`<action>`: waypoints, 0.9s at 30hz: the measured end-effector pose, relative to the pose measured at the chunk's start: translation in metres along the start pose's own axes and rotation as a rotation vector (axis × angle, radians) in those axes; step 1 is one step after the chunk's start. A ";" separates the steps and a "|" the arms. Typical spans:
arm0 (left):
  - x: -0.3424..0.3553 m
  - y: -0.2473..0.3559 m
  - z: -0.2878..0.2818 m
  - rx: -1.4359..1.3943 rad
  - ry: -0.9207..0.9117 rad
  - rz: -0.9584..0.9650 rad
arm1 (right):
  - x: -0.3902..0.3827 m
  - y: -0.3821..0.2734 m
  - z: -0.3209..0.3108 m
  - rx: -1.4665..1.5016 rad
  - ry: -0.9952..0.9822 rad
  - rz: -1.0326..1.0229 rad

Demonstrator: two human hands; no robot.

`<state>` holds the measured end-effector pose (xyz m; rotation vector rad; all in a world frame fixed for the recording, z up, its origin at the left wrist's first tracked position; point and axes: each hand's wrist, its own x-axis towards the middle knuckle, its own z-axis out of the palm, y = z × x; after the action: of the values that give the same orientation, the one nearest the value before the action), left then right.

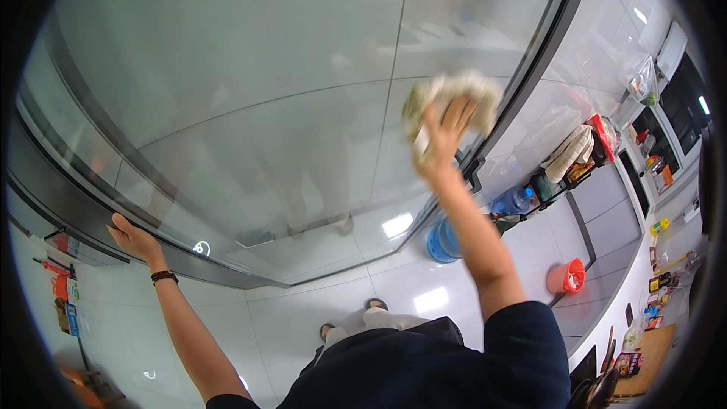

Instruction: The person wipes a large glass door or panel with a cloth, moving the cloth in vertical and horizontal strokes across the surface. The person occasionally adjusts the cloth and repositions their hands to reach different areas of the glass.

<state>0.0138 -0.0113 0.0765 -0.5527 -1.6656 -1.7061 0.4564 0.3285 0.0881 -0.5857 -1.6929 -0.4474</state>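
Note:
A large glass door panel [303, 45] with a dark metal frame [553, 30] fills the upper view. My right hand [447, 129] presses a pale, greenish cloth [432, 95] against the glass near the right frame; hand and cloth are blurred. My left hand [132, 238] grips the dark frame at the lower left, a dark band on its wrist. My sandalled feet stand on white floor tiles [288, 310] below.
At right are blue water jugs [511, 201], a rack with draped cloth [572, 151], a red bucket [564, 276] and a cluttered counter [644, 356] below a window [678, 106]. More small items [64, 295] sit at far left.

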 end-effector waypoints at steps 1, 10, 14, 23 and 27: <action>0.000 0.000 0.001 0.003 -0.004 -0.001 | -0.045 -0.011 0.002 0.039 -0.052 0.083; 0.006 -0.013 -0.005 0.056 -0.009 0.009 | -0.041 0.014 -0.007 -0.050 -0.046 0.270; 0.008 -0.016 -0.010 0.032 -0.030 0.013 | 0.112 0.057 -0.037 -0.100 0.137 -0.033; 0.003 0.000 -0.004 -0.032 0.017 -0.001 | 0.007 0.037 0.002 0.060 0.304 0.463; 0.001 0.013 0.002 -0.045 0.037 -0.009 | -0.112 -0.004 0.043 0.248 0.478 0.975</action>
<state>0.0218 -0.0093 0.0862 -0.5322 -1.6103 -1.7536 0.4362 0.3350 -0.0304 -0.9407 -0.8363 0.3088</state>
